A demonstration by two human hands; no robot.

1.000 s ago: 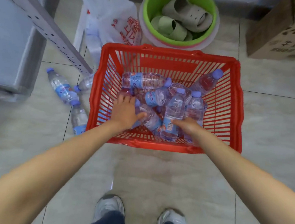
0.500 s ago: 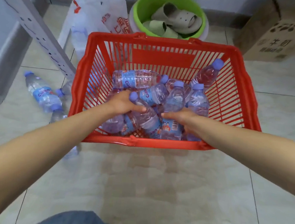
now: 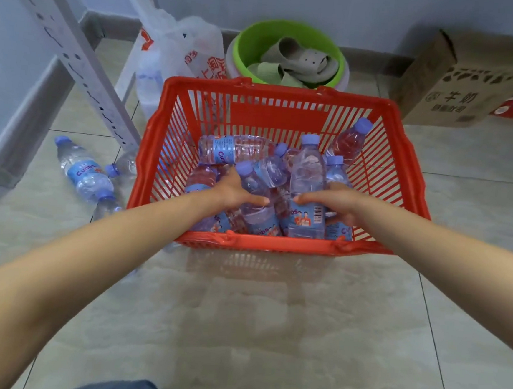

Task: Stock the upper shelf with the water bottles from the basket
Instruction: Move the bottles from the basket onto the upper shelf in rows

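Left hand (image 3: 234, 192) wrapped around a tilted water bottle (image 3: 256, 200); right hand (image 3: 334, 202) gripping an upright bottle (image 3: 307, 195) just beside it. Both bottles sit among the other water bottles (image 3: 237, 150) piled inside the red basket (image 3: 275, 245) on the tiled floor (image 3: 253, 332). Loose bottles (image 3: 82, 171) lie left of the basket, near a grey shelf upright (image 3: 75, 57).

Left hand (image 3: 234, 192) and right hand (image 3: 337, 202), both clasped.
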